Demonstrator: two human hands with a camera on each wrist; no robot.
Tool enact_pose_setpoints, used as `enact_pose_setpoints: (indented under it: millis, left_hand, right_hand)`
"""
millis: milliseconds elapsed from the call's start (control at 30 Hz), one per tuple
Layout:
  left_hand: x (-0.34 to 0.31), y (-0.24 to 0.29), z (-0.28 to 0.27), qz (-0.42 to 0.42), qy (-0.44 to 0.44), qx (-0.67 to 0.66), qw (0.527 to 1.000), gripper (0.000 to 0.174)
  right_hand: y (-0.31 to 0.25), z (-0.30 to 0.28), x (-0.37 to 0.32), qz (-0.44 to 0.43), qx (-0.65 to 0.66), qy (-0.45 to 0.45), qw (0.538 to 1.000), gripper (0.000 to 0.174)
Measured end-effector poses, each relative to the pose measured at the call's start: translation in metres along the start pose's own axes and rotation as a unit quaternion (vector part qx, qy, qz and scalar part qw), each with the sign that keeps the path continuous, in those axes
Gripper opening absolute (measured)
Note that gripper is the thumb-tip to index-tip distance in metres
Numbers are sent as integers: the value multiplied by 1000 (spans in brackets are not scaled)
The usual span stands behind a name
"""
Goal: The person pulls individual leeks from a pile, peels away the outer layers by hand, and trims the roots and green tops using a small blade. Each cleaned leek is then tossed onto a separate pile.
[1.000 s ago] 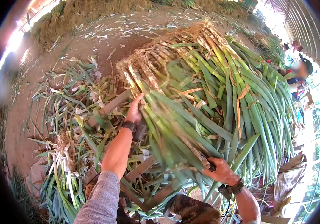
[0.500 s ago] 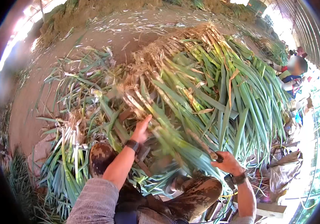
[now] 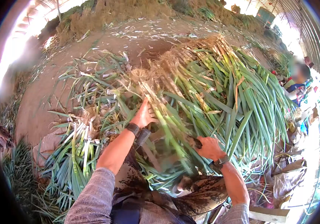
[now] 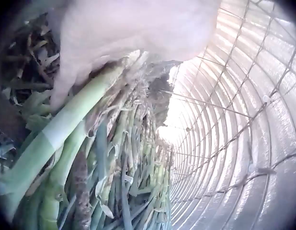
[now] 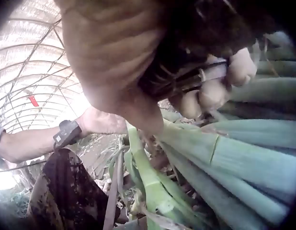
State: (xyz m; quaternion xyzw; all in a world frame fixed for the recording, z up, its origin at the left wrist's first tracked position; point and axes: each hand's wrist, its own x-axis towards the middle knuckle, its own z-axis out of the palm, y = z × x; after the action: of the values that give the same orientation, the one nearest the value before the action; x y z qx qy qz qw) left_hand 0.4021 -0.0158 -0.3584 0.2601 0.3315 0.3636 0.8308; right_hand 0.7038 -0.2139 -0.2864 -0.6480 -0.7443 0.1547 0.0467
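A bundle of long green leeks (image 3: 167, 123) with pale stalks and rooty ends lies slanted across my lap, off the edge of a large leek pile (image 3: 234, 93). My left hand (image 3: 143, 115) lies with straight fingers against the bundle's stalks just below the roots; up close, the left hand (image 4: 138, 28) presses on a pale stalk (image 4: 57, 134). My right hand (image 3: 206, 147) is at the leafy part of the bundle. The right wrist view shows the right hand (image 5: 215, 81) curled round a dark handle (image 5: 186, 79) beside thick green stalks (image 5: 244, 158).
A smaller heap of leeks (image 3: 74, 153) and loose trimmings lie at my left on the dirt floor (image 3: 104, 41). My knees in camouflage trousers (image 3: 201, 190) are under the bundle. Another person (image 3: 298, 78) sits far right. A plastic tunnel roof (image 4: 244, 120) arches overhead.
The bundle has come off the big pile toward my lap. My left hand slid along with it, and my right hand moved up and left, closer to my body.
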Motion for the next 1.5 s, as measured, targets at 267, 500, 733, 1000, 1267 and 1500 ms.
enact_pose_setpoints:
  millis: [267, 500, 733, 1000, 1267, 1500]
  left_hand:
    - [-7, 8, 2, 51, -6, -31, 998, 75]
    - [-2, 17, 0, 36, 60, -55, 996, 64]
    - [7, 71, -4, -120, -3, 292, 949, 71]
    - [16, 58, -9, -112, 53, 423, 898, 58]
    - [-84, 135, 49, -130, -134, 676, 713, 57]
    - [-71, 37, -1, -50, 78, 202, 975, 31]
  right_hand:
    - [-16, 15, 26, -32, 46, 48, 997, 30]
    - [-33, 12, 43, -12, 61, 58, 996, 33]
    - [-20, 10, 43, 23, 82, 25, 996, 37]
    - [-20, 16, 31, 30, 13, -66, 997, 40]
    - [-35, 19, 30, 39, -11, -89, 995, 33]
    - [-32, 36, 31, 52, -25, -98, 994, 32]
